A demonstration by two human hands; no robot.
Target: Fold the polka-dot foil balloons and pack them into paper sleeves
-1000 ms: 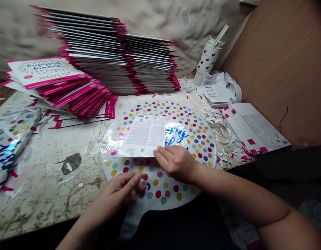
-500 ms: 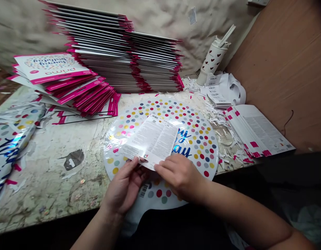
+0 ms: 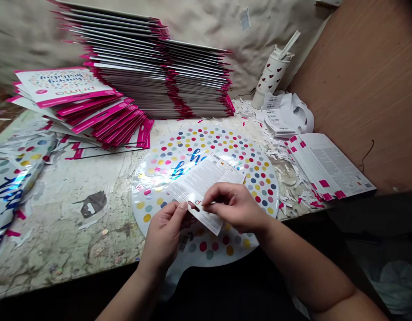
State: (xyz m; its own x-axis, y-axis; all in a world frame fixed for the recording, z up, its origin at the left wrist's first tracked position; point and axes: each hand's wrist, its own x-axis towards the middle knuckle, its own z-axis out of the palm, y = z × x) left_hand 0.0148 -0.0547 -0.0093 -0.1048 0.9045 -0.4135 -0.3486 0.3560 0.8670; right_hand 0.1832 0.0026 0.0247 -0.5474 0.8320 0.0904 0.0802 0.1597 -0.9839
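So the card (image 3: 206, 176) is slanted over the dotted balloon (image 3: 257, 178) on the desk (image 3: 122, 209). Left hand (image 3: 164, 234) has its fingers pinched shut on the near edge, just left of the slot (image 3: 193, 206). Right hand's (image 3: 237, 207) fingers are curled nearly together, tips just right of it; can't tell if they're gripping anything, tbh.

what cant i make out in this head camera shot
In the head view:
- What the card says: mostly too small to read.
- What the dotted balloon says in full: the card covers part.
- Dotted foil at far left: cut off by the picture's edge.
- Whether the right hand pinches anything: hand hides it.
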